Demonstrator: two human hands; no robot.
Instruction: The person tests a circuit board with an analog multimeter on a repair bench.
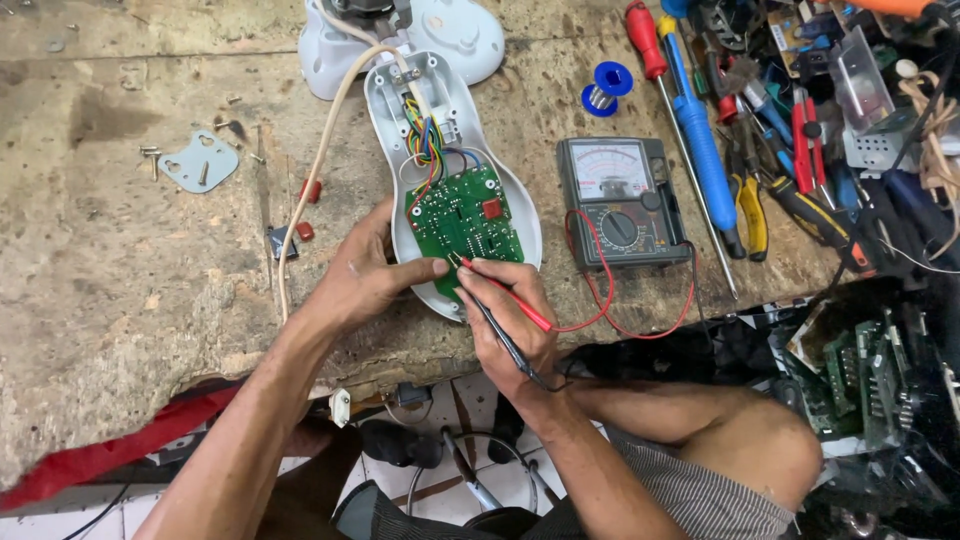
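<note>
Meanwhile, the left hand (365,275) is steadying the green circuit board (462,218) in its white plastic shell (520,240), while the right hand (510,315), nearer, is pinching red and black probes (505,300) at the board's near edge.

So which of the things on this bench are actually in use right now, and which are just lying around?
In use:
- left hand steadying the white casing
- green circuit board inside it
- right hand holding the red probe and black probe on the board
- analog multimeter with its red lead

Lying about:
- red screwdriver
- blue-handled tool
- solder spool
- grey metal plate
- loose screws
</note>
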